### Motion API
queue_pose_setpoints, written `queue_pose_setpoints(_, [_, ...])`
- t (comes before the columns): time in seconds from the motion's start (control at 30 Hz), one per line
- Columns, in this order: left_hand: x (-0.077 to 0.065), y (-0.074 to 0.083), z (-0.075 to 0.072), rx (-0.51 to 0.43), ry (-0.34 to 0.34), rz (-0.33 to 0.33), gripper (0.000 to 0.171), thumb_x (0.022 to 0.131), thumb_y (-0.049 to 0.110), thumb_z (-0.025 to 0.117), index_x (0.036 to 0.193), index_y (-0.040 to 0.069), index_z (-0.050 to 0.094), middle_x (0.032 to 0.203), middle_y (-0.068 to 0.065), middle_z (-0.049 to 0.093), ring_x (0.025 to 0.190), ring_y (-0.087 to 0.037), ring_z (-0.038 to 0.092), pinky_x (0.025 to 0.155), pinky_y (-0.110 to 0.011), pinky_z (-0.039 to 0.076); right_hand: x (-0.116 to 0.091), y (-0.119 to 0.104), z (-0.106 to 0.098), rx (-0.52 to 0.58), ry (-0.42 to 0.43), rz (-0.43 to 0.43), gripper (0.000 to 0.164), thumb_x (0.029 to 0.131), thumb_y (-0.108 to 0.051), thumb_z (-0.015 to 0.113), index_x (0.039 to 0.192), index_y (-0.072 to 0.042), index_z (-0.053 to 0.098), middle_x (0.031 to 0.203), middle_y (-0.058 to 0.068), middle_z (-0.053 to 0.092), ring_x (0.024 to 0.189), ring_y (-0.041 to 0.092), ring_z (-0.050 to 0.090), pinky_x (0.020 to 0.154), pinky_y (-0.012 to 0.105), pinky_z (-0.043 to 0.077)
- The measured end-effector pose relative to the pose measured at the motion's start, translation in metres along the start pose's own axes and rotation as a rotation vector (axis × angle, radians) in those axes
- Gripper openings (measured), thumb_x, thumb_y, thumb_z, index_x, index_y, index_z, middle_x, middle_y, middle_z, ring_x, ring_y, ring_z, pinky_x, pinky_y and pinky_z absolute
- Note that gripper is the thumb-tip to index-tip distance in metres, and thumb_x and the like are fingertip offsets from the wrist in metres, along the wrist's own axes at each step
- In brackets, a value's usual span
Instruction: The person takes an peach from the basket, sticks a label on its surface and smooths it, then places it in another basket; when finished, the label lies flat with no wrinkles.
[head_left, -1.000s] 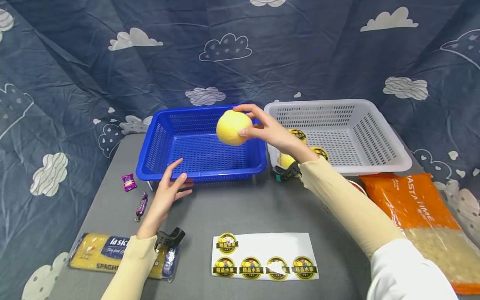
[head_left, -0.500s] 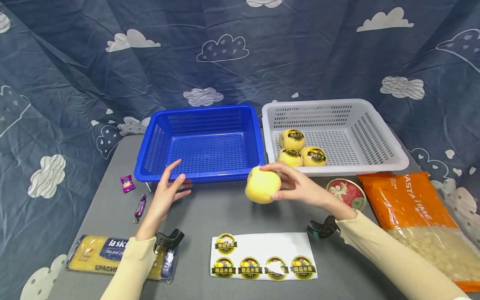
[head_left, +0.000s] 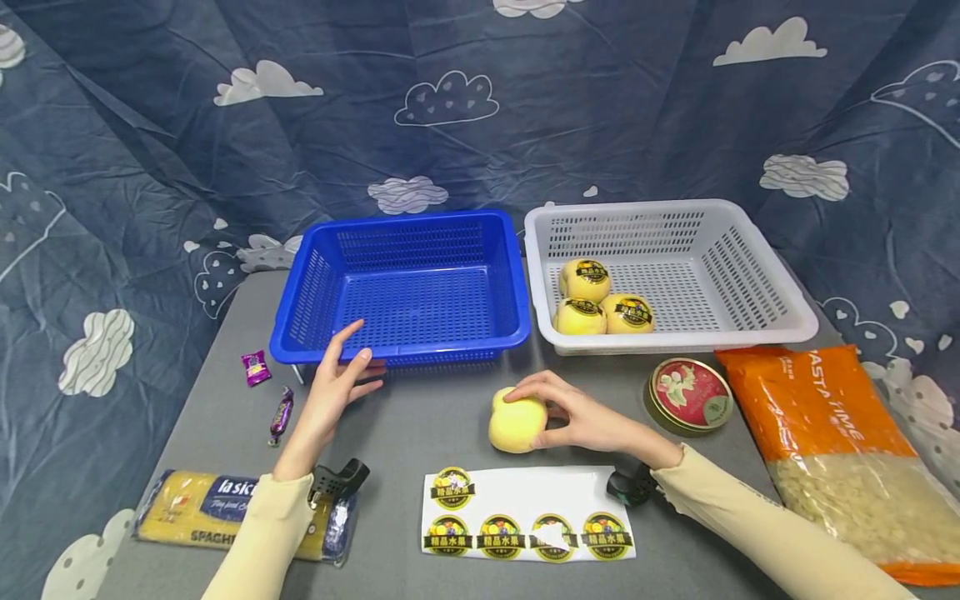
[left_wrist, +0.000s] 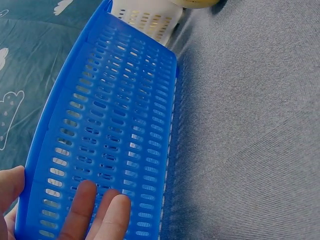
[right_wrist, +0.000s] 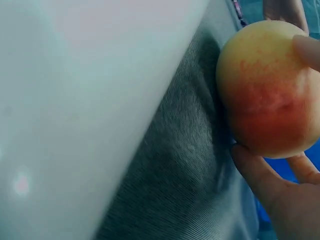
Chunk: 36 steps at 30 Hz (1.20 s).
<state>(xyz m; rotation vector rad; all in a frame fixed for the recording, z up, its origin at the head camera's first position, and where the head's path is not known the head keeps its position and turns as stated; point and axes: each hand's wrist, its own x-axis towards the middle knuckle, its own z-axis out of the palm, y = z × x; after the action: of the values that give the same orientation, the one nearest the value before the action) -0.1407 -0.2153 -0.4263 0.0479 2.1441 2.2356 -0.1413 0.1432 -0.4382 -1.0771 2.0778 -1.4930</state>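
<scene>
My right hand point(head_left: 573, 417) grips a yellow peach point(head_left: 517, 425) low over the grey table, just beyond the sticker sheet point(head_left: 528, 508). In the right wrist view the peach point(right_wrist: 270, 95) shows a red blush and a seam, with fingertips point(right_wrist: 245, 155) on its side. My left hand point(head_left: 337, 383) sits at the front left of the blue basket point(head_left: 401, 350), fingers spread and relaxed. From the left wrist, its fingers point(left_wrist: 82, 205) overlap the basket's slotted outer wall. In the white basket point(head_left: 690, 340) lie three yellow peaches point(head_left: 628, 314) bearing black-and-gold stickers.
A round red tin point(head_left: 690, 396) and an orange pasta bag point(head_left: 825, 433) stand at the right. On the left are two purple wrapped candies point(head_left: 257, 367) and a spaghetti pack point(head_left: 187, 508), partly under the left forearm. A blue cloud-print cloth point(head_left: 450, 158) hangs behind.
My right hand has carried the peach from above the blue basket down toward the front, near the sticker sheet. The tin and stickered peaches came into view. The left hand stays put.
</scene>
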Motion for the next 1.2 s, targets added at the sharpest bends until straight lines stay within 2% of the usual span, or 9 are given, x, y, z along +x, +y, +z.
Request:
queue_pose_setpoints(0.03, [-0.004, 0.009, 0.005, 0.014, 0.012, -0.008, 0.052, 0.094, 0.023, 0.047, 0.141, 0.017, 0.026, 0.109, -0.037, 0.049, 0.100, -0.047, 0.050, 0.081, -0.050, 0.044, 0.000, -0.001, 0.001, -0.021, -0.004, 0.003, 0.056, 0.073, -0.005, 0.074, 0.123, -0.007, 0.049, 0.125, 0.009, 0.037, 0.113, 0.023, 0.041, 0.089, 0.037, 0.043])
queue_pose_setpoints(0.27, [-0.005, 0.012, 0.005, 0.010, 0.002, 0.003, 0.053, 0.095, 0.022, 0.046, 0.142, 0.015, 0.023, 0.108, -0.039, 0.048, 0.100, -0.047, 0.051, 0.080, -0.050, 0.045, -0.002, -0.016, 0.001, -0.320, 0.000, 0.011, 0.057, 0.075, -0.026, 0.073, 0.126, -0.025, 0.047, 0.130, 0.003, 0.038, 0.119, 0.017, 0.037, 0.094, 0.042, 0.036])
queue_pose_setpoints(0.4, [-0.008, 0.012, 0.004, 0.045, -0.036, 0.003, 0.054, 0.095, 0.023, 0.045, 0.143, 0.020, 0.021, 0.110, -0.037, 0.049, 0.101, -0.047, 0.050, 0.080, -0.046, 0.047, -0.002, -0.026, 0.002, -0.370, 0.023, 0.016, 0.056, 0.075, -0.027, 0.072, 0.126, -0.025, 0.048, 0.132, 0.005, 0.037, 0.122, 0.018, 0.034, 0.097, 0.046, 0.031])
queue_pose_setpoints(0.53, [-0.020, 0.017, 0.009, 0.161, -0.156, 0.031, 0.056, 0.093, 0.016, 0.049, 0.143, 0.019, 0.022, 0.115, -0.034, 0.047, 0.103, -0.047, 0.049, 0.081, -0.046, 0.046, 0.002, -0.036, 0.005, -0.375, 0.074, -0.035, 0.051, 0.076, -0.022, 0.071, 0.124, -0.022, 0.051, 0.131, -0.002, 0.039, 0.120, 0.016, 0.037, 0.096, 0.044, 0.032])
queue_pose_setpoints(0.73, [-0.049, 0.015, 0.025, 0.502, -0.398, 0.136, 0.057, 0.082, 0.014, 0.066, 0.132, 0.011, 0.042, 0.114, -0.019, 0.054, 0.097, -0.034, 0.054, 0.078, -0.035, 0.049, 0.011, -0.051, 0.021, -0.335, 0.113, -0.207, 0.042, 0.079, -0.013, 0.068, 0.118, -0.017, 0.055, 0.124, -0.001, 0.048, 0.114, 0.016, 0.044, 0.095, 0.037, 0.035])
queue_pose_setpoints(0.83, [-0.063, 0.010, 0.033, 0.643, -0.472, 0.168, 0.057, 0.076, 0.018, 0.072, 0.127, 0.011, 0.048, 0.111, -0.011, 0.055, 0.094, -0.027, 0.054, 0.075, -0.031, 0.049, 0.014, -0.055, 0.036, -0.319, 0.058, -0.262, 0.037, 0.081, -0.012, 0.065, 0.116, -0.015, 0.055, 0.120, 0.000, 0.051, 0.112, 0.015, 0.046, 0.095, 0.032, 0.036])
queue_pose_setpoints(0.93, [-0.074, 0.004, 0.040, 0.775, -0.508, 0.198, 0.052, 0.072, 0.022, 0.075, 0.119, 0.013, 0.054, 0.104, -0.003, 0.053, 0.091, -0.020, 0.050, 0.074, -0.029, 0.046, 0.014, -0.057, 0.051, -0.305, -0.045, -0.254, 0.033, 0.082, -0.011, 0.064, 0.114, -0.011, 0.056, 0.118, 0.002, 0.052, 0.111, 0.013, 0.046, 0.094, 0.029, 0.038])
queue_pose_setpoints(1.07, [-0.083, -0.007, 0.048, 0.913, -0.518, 0.236, 0.043, 0.068, 0.025, 0.076, 0.106, 0.016, 0.059, 0.095, 0.003, 0.047, 0.090, -0.015, 0.043, 0.078, -0.032, 0.041, 0.013, -0.056, 0.068, -0.345, -0.181, -0.142, 0.031, 0.083, -0.013, 0.063, 0.113, -0.011, 0.057, 0.121, 0.005, 0.049, 0.113, 0.012, 0.044, 0.095, 0.028, 0.037])
queue_pose_setpoints(1.2, [-0.088, -0.015, 0.053, 0.987, -0.506, 0.248, 0.038, 0.066, 0.024, 0.077, 0.099, 0.020, 0.059, 0.089, 0.007, 0.043, 0.088, -0.011, 0.040, 0.077, -0.032, 0.041, 0.011, -0.053, 0.078, -0.443, -0.269, -0.044, 0.033, 0.083, -0.019, 0.063, 0.115, -0.016, 0.057, 0.128, 0.007, 0.045, 0.118, 0.016, 0.041, 0.097, 0.032, 0.034])
